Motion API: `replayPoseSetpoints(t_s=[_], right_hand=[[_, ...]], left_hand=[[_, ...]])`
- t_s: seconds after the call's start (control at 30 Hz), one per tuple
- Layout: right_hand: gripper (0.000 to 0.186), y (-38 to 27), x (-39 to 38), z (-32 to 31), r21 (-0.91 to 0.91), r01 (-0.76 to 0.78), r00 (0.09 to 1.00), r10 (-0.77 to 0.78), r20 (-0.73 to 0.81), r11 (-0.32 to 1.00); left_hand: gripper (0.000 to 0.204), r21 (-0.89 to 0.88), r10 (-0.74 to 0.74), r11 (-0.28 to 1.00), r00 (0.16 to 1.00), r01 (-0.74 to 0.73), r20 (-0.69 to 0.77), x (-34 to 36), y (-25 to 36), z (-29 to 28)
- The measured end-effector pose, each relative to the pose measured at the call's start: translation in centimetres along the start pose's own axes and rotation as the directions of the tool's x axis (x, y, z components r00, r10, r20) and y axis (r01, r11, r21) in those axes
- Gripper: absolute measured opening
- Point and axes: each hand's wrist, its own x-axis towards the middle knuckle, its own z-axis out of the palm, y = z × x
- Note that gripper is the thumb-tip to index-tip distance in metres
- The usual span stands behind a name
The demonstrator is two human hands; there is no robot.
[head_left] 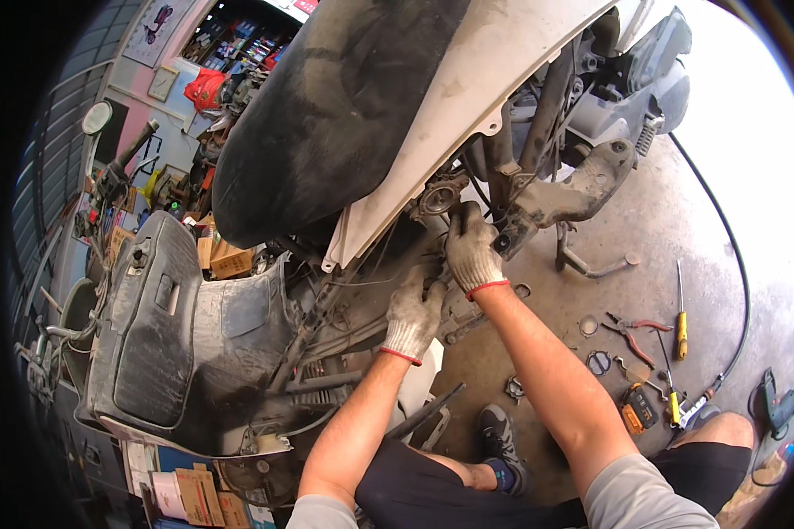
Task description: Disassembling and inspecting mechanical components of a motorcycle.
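Scooter point(344, 115) before you, white side panel point(476, 97) on, mechanism beneath exposed. Your 2 gloved hands reach in below the panel: right hand point(474, 247), fingers bent, just beside a round metal part point(439, 199); left hand point(415, 313), lower, half curled. Whether either grips anything, you cannot tell here. Opening-up appears done; refitting appears left, if the round pieces point(599, 362) near the pliers point(631, 338) belong here.

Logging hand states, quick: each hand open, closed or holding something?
Left hand: partly curled; whether it holds anything can't be told.
Right hand: below the white panel, partly curled; grip can't be told either.
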Motion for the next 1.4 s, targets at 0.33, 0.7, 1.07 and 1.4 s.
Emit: replayPoseSetpoints(t_s=[0.33,0.7,1.07,1.4], right_hand=[[0.034,-3.0,-0.8,-2.4,0.186,-0.108,0.98,0.073,0.187,0.977],[0.029,-3.5,-0.7,-2.0,0.126,-0.239,0.955,0.21,0.208,0.963],[0.031,-6.3,-0.3,-3.4,0.138,-0.167,0.929,0.109,0.352,0.976],[0.03,-5.3,-3.6,-3.1,0.405,-0.177,0.968,0.084,0.236,0.897]], left_hand=[[0.036,-0.077,0.021,0.997,1.0,-0.022,-0.007,0.3,-0.7,0.3],[0.035,-0.019,-0.004,1.0,1.0,0.004,0.01,0.3,-2.0,0.4],[0.047,-0.15,0.08,0.985,0.997,-0.08,-0.006,0.5,-4.3,0.8],[0.04,-0.345,-0.003,0.938,0.993,0.043,0.114,1.6,-8.6,2.2]])
